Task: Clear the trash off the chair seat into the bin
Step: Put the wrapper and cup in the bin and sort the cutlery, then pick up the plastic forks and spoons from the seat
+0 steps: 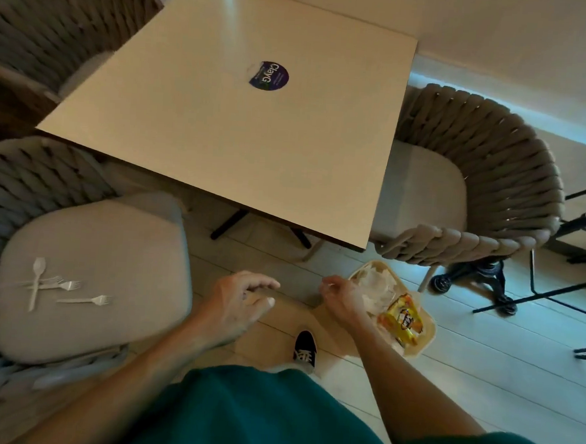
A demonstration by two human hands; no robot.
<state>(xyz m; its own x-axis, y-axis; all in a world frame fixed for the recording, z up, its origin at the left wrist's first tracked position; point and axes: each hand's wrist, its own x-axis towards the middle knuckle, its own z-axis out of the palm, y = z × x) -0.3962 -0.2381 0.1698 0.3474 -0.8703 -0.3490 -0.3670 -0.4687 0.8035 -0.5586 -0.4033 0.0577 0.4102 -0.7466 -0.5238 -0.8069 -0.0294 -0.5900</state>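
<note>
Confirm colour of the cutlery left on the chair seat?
White plastic cutlery, on the beige seat cushion; head view.

Both forearms reach forward; the left hand (242,301) hangs loosely curled at eleven o'clock, the right hand (341,298) bent downward at one o'clock.

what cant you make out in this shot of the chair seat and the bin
Head view only:
- bin: its near side is hidden by the right hand and forearm.
- right hand: whether its fingers pinch anything is too small to tell.
- plastic cutlery on the chair seat: overlapping and blurred, so the count is unclear.
- yellow wrapper: print is unreadable.
</note>
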